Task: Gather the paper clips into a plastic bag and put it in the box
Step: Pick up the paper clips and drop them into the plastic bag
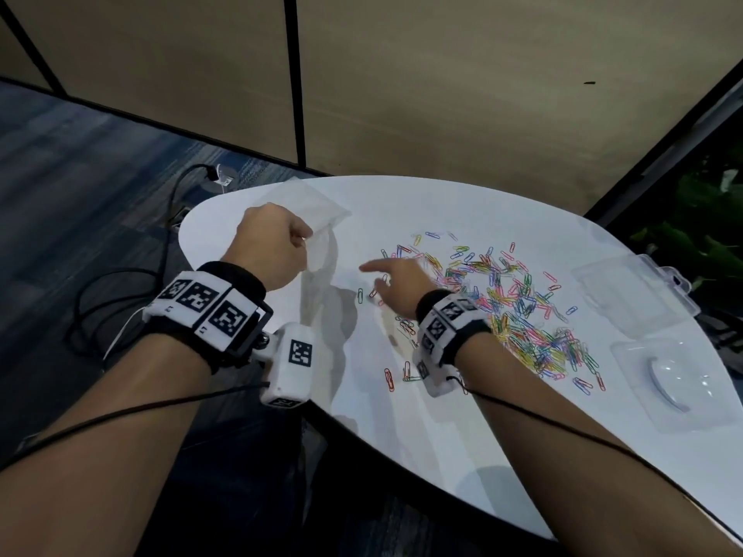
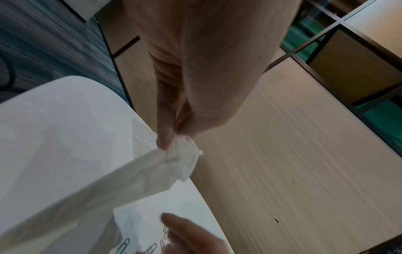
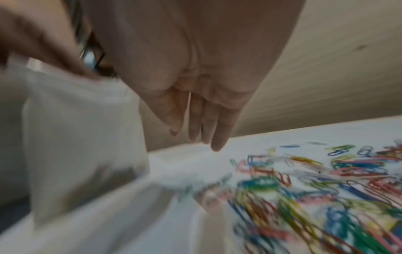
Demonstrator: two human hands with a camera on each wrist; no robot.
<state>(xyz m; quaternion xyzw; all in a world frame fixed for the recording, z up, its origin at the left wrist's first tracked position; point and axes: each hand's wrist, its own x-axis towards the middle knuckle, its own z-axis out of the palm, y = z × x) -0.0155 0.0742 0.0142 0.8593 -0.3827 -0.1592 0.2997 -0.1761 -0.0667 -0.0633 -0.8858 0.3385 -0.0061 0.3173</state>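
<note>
A clear plastic bag hangs from my left hand down to the white table. In the left wrist view the thumb and a finger of that hand pinch the bag's top edge. My right hand hovers low beside the bag with straight fingers and holds nothing. Several coloured paper clips lie spread to its right, a few next to the bag. A clear plastic box sits at the table's right edge.
A second flat clear bag lies at the table's far left. A clear lid-like tray rests near the box. The table's left edge runs just under my left wrist. Black cables lie on the carpet. Wall panels stand behind.
</note>
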